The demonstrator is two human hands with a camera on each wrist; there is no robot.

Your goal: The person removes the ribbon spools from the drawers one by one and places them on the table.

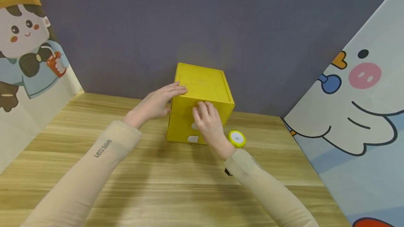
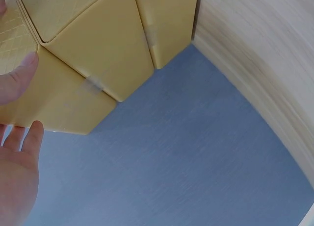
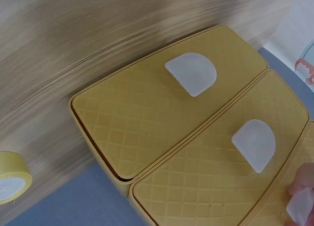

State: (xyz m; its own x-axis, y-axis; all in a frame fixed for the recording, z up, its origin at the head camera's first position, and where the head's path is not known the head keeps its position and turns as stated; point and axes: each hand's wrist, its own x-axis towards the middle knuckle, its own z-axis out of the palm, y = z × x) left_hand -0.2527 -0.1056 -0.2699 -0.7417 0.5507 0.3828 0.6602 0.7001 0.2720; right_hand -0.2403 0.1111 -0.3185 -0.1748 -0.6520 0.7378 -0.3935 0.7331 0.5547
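A yellow plastic drawer unit (image 1: 202, 81) with three stacked drawers stands against the grey-blue back panel. The left hand (image 1: 154, 102) rests on its top left edge, fingers extended over the top. In the left wrist view, the left thumb (image 2: 19, 79) presses on the waffle-patterned front of the top drawer. At that same drawer's front, the right hand (image 1: 207, 122) pinches a white half-round handle (image 3: 300, 205). Below it, the middle handle (image 3: 255, 145) and the bottom handle (image 3: 194, 74) are untouched. Both lower drawers sit flush in the stack.
A round yellow-rimmed object with a white face (image 1: 236, 138) lies right of the unit on the wood-grain table (image 1: 151, 185). A small black thing (image 1: 228, 172) shows partly beside the right sleeve. Cartoon-printed panels (image 1: 356, 108) flank both sides.
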